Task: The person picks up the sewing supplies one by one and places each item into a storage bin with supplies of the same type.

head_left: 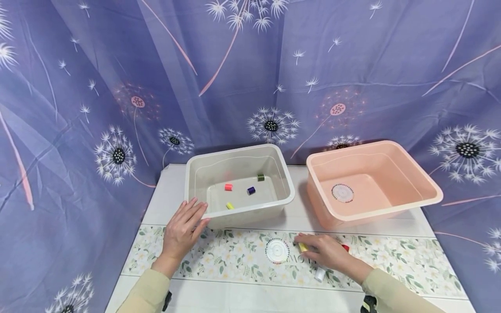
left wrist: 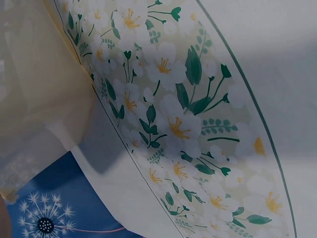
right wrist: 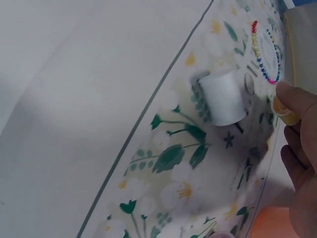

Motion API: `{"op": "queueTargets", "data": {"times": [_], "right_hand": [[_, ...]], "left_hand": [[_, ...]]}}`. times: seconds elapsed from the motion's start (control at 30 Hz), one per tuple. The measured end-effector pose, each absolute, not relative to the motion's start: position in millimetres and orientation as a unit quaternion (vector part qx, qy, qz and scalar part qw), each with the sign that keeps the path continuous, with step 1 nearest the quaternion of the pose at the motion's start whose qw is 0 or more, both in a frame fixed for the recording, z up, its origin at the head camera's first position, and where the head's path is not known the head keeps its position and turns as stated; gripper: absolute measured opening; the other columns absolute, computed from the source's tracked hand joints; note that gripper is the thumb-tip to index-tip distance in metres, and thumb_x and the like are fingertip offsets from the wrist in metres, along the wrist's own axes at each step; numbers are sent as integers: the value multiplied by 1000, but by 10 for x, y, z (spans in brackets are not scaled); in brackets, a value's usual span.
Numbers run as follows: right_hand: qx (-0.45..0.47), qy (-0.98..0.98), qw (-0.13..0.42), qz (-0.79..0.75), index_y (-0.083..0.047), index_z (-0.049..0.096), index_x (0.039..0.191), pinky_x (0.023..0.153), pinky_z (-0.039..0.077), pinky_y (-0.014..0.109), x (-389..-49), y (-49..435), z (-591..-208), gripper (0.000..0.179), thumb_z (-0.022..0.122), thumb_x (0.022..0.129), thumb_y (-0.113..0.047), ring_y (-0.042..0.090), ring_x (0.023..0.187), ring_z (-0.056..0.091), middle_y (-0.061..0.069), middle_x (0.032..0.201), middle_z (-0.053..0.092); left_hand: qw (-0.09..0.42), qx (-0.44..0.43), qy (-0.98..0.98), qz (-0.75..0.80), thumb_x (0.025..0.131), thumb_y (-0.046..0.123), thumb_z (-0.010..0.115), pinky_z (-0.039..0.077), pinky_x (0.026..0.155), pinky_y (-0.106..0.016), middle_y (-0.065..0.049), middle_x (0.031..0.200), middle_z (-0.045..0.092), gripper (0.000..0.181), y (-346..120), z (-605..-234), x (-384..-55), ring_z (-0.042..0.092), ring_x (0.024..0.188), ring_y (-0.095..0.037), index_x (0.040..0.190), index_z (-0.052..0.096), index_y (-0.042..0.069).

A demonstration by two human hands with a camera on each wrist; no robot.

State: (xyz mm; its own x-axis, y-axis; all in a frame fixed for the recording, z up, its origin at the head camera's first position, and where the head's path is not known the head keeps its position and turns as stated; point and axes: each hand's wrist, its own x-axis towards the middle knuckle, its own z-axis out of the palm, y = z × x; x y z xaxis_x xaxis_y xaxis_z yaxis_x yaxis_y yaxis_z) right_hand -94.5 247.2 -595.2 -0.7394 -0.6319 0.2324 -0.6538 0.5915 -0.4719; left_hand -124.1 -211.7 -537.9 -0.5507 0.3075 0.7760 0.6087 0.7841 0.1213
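Head view, left hand (head_left: pixel 183 234): fingers extended on the near-left rim of the grey bin (head_left: pixel 239 209), well apart from the right hand.
Head view, right hand (head_left: pixel 328 253): pinching a yellow spool (head_left: pixel 303 247) over the counter (head_left: pixel 211 295), front-right of the grey bin.
Head view, spools inside the grey bin: pink (head_left: pixel 228 187), navy (head_left: pixel 251 191), green (head_left: pixel 261 178), another yellow (head_left: pixel 230 206).
Head view, right of the grey bin: pink bin (head_left: pixel 391 212).
Left wrist view: grey bin's wall beside flowered counter; cannot tell the finger pose.
Right wrist view: thumb and finger clamped on the yellow spool; white spool (right wrist: pixel 224 99) farther from the grey bin.
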Motion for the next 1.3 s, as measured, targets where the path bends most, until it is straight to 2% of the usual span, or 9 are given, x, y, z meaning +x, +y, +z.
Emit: {"op": "queueTargets", "data": {"times": [0.17,0.43,0.57,0.77,1.1,1.3], "right_hand": [[355,-893,8,276,-6,76,131,95,65,51,-930,2419,-5857,46,89,87,-15,32,116,75,12,130,76],[368,-887,18,279,-6,76,131,93,66,49,-916,2345,-5622,45,87,89,-16,31,114,76,13,132,75],[370,-885,22,282,-8,75,133,94,65,50,-927,2304,-5474,45,86,90,-16,32,115,75,13,133,75],[396,-867,54,297,-6,75,132,96,65,49,-982,2216,-5264,46,87,88,-13,32,115,75,14,130,75],[404,-861,75,299,-7,74,134,96,65,47,-1120,2091,-4924,50,88,87,-16,30,114,76,12,135,73],[419,-853,97,297,-4,73,134,98,63,45,-1241,2047,-4753,52,89,85,-14,32,116,75,14,135,72]], "left_hand": [[391,-265,-860,-190,110,50,57,54,112,-56,-12,122,79,51,-2117,-5378,-1238,71,123,-38,130,77,8],[392,-265,-861,-188,108,49,59,54,113,-55,-12,122,79,50,-2125,-5386,-1236,71,123,-37,131,77,8],[395,-265,-859,-188,110,50,56,54,112,-56,-12,122,79,52,-2123,-5386,-1238,71,123,-37,130,77,8],[401,-265,-858,-183,112,53,49,55,110,-55,-12,120,79,56,-2114,-5385,-1239,72,122,-36,129,78,8],[394,-261,-863,-179,110,51,54,54,113,-54,-11,122,79,53,-2142,-5400,-1235,71,123,-36,131,77,8],[391,-261,-866,-173,111,53,52,53,115,-52,-11,122,79,55,-2149,-5407,-1233,71,122,-36,131,77,8]]}}
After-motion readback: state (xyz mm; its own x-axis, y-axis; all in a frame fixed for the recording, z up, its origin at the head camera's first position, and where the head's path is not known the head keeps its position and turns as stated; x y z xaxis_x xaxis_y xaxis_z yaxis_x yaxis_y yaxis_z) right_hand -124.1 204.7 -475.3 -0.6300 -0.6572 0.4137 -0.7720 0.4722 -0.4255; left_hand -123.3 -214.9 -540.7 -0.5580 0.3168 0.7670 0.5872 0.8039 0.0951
